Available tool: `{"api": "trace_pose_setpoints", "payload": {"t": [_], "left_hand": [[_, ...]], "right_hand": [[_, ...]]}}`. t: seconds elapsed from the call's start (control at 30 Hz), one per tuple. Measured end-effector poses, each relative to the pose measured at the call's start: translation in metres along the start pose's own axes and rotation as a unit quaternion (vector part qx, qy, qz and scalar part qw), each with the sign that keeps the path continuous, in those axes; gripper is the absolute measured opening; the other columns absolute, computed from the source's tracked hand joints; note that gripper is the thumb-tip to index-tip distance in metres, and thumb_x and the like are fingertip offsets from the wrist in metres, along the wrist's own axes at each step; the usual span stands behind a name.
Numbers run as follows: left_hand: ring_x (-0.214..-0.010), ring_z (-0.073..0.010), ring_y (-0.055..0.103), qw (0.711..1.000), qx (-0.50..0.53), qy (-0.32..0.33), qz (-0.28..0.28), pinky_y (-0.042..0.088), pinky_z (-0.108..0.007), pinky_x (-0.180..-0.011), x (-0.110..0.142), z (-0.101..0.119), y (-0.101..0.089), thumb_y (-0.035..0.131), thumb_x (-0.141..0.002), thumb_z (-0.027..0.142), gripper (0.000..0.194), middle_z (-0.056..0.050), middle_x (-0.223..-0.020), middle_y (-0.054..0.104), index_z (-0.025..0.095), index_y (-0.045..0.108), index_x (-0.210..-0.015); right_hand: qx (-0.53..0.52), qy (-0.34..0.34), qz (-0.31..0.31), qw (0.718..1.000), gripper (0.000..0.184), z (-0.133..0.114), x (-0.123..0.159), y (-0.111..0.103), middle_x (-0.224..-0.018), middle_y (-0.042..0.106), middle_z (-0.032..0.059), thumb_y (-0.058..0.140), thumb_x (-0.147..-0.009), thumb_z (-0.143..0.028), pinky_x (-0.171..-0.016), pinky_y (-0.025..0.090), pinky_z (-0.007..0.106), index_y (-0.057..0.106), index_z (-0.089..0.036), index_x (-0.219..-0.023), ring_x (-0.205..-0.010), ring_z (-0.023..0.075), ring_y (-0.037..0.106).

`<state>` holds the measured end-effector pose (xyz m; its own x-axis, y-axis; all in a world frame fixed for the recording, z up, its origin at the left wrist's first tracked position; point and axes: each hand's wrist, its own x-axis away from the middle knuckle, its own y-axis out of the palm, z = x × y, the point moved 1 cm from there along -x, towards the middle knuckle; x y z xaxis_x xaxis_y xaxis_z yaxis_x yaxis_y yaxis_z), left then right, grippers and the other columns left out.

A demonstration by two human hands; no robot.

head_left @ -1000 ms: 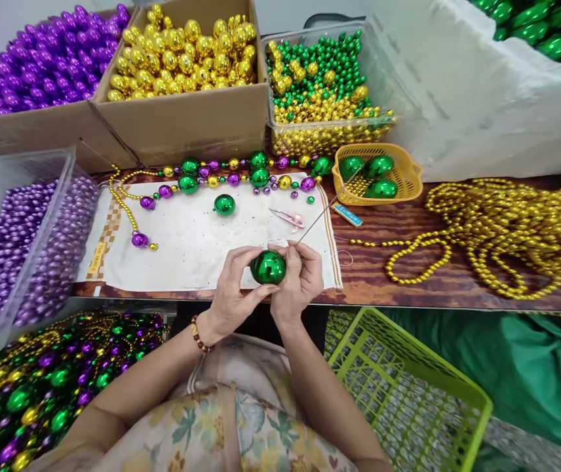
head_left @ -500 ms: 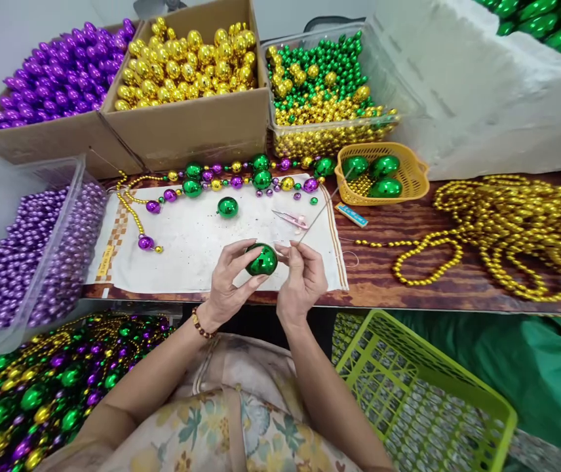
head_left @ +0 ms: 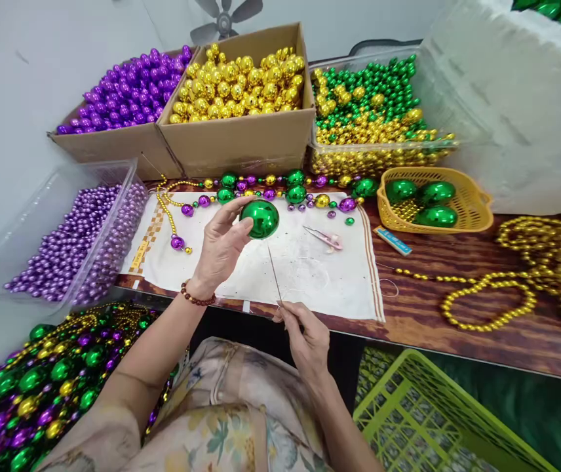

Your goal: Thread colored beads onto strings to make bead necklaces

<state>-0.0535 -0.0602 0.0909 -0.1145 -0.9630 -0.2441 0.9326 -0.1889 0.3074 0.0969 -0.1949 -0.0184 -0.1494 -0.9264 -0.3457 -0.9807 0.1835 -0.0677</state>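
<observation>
My left hand (head_left: 224, 246) is raised over the white cloth (head_left: 196, 272), holding a large shiny green bead (head_left: 259, 218) between thumb and fingers. Lower and to the right, my right hand (head_left: 307, 337) pinches a long thin needle (head_left: 274, 275). The needle's tip points up toward the underside of the bead, with a small gap between them. A fine thread loops faintly on the cloth. Behind the bead lies a strand of green, purple and gold beads (head_left: 296, 194). Small pink-handled snips (head_left: 327, 237) rest on the cloth's right side.
Boxes of purple beads (head_left: 128, 92) and gold beads (head_left: 236, 82) line the back, beside a clear bin of green and gold beads (head_left: 364, 98). A yellow basket (head_left: 480, 203) holds large green beads. Gold bead chains (head_left: 536, 262) lie right; a green crate (head_left: 398, 373) stands below.
My left hand has lifted the green bead up and away from my right hand. My right hand has dropped lower, its needle now pointing up-left. The whole view has shifted.
</observation>
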Motion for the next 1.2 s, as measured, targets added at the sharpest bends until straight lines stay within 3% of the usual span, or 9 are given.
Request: {"api": "trace_pose_setpoints", "payload": {"t": [0.47,0.73,1.0,1.2], "left_hand": [[-0.119,-0.0248,0.062,0.998,0.049,-0.049,-0.004,0.058,-0.041,-0.096,0.005,0.0,0.008,0.081,-0.08,0.041,0.034,-0.005,-0.12,0.066,0.028,0.072,-0.11],[-0.111,-0.022,0.064,0.996,0.052,-0.07,-0.011,0.058,-0.036,-0.093,0.018,0.001,0.018,0.084,-0.075,0.041,0.037,-0.004,-0.12,0.068,0.029,0.074,-0.109],[-0.11,-0.0196,0.065,0.998,0.007,-0.006,-0.07,0.056,-0.032,-0.095,0.034,-0.001,0.023,0.081,-0.081,0.034,0.036,-0.004,-0.122,0.068,0.032,0.074,-0.116],[-0.116,-0.0221,0.064,0.996,-0.019,0.001,-0.09,0.054,-0.035,-0.1,0.048,-0.007,0.021,0.078,-0.084,0.036,0.04,-0.005,-0.127,0.065,0.032,0.07,-0.123]], "right_hand": [[-0.014,0.007,-0.014,1.0,0.023,0.01,-0.002,0.003,-0.079,0.068,-0.0011,0.056,-0.097,-0.009,-0.063,0.052,0.024,0.07,-0.023,-0.108,-0.069,0.0114,0.067],[-0.009,-0.018,0.021,1.0,0.023,0.003,-0.015,0.009,-0.081,0.069,-0.0005,0.057,-0.096,-0.008,-0.066,0.053,0.025,0.07,-0.023,-0.108,-0.071,0.0121,0.067],[-0.016,-0.068,0.038,0.997,0.033,-0.007,-0.026,0.009,-0.086,0.071,-0.0005,0.056,-0.094,-0.002,-0.068,0.054,0.025,0.07,-0.025,-0.112,-0.073,0.0119,0.067],[-0.033,-0.047,0.046,0.997,0.027,-0.015,-0.028,0.01,-0.084,0.07,-0.0007,0.056,-0.095,-0.005,-0.067,0.053,0.025,0.07,-0.025,-0.107,-0.074,0.0127,0.067]]}}
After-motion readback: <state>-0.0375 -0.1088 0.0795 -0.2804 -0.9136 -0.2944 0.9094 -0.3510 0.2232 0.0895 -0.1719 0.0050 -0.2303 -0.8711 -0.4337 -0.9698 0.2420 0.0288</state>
